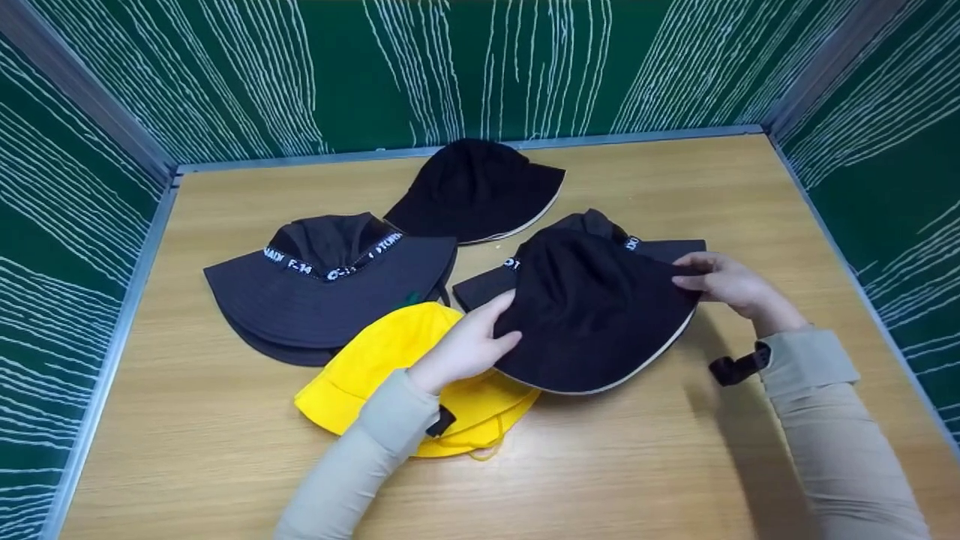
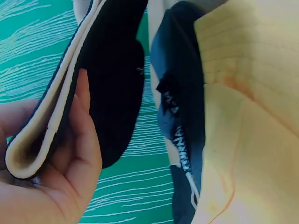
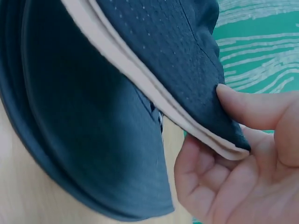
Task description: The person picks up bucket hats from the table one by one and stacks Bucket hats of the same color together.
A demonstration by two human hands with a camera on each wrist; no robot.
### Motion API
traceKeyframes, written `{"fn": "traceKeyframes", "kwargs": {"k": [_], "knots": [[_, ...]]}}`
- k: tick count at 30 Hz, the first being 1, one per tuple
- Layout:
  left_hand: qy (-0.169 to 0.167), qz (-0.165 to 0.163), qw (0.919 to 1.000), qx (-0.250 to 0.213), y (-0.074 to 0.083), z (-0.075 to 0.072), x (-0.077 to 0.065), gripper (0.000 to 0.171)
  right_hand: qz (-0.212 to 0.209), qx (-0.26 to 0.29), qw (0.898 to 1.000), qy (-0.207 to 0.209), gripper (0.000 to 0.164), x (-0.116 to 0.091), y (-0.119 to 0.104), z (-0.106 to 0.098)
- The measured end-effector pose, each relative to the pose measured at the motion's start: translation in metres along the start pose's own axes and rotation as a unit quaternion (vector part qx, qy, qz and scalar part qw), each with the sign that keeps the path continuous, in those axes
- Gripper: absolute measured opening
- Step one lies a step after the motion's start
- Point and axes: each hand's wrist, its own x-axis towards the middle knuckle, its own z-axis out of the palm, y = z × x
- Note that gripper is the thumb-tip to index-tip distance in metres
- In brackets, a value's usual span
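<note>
Both hands hold a black bucket hat [image 1: 592, 322] with a pale brim edge. My left hand [image 1: 474, 337] grips the left end of its brim, thumb on top; in the left wrist view the fingers curl round the folded brim. At the opposite end my right hand [image 1: 724, 283] pinches the brim between thumb and fingers, as the right wrist view also shows. Partly hidden behind the held hat is a dark grey hat [image 1: 480, 286] with a lettered band. Yellow hats [image 1: 397, 345] lie below my left forearm, seemingly stacked.
Farther left lie stacked dark grey hats [image 1: 322, 307] with white lettering. Another black hat [image 1: 476, 187] rests near the back edge. Green walls [image 1: 480, 67] with white streaks surround the wooden table [image 1: 615, 465] on the back and sides.
</note>
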Motion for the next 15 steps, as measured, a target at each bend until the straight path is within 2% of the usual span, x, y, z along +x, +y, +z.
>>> {"fn": "traceKeyframes", "kwargs": {"k": [2, 4, 7, 10, 13, 15], "knots": [[0.003, -0.01, 0.9999, -0.002, -0.003, 0.003, 0.006, 0.056, 0.004, 0.04, 0.999, 0.005, 0.008, -0.002, 0.002, -0.003], [0.006, -0.017, 0.9998, 0.003, -0.005, 0.006, 0.011, 0.056, 0.006, 0.072, 0.997, 0.015, 0.012, -0.004, 0.004, -0.005], [0.011, -0.024, 0.9995, 0.018, -0.006, 0.013, 0.018, 0.056, 0.008, 0.097, 0.995, 0.031, 0.012, -0.007, 0.008, -0.011], [0.015, -0.03, 0.9986, 0.041, -0.003, 0.021, 0.024, 0.057, 0.015, 0.063, 0.997, 0.032, 0.01, -0.01, 0.012, -0.021], [0.011, -0.027, 0.9972, 0.069, 0.001, 0.029, 0.028, 0.057, 0.028, -0.011, 0.999, 0.011, 0.019, -0.014, 0.016, -0.033], [0.001, -0.021, 0.9959, 0.088, 0.004, 0.035, 0.031, 0.056, 0.039, -0.062, 0.997, -0.013, 0.02, -0.018, 0.019, -0.042]]}}
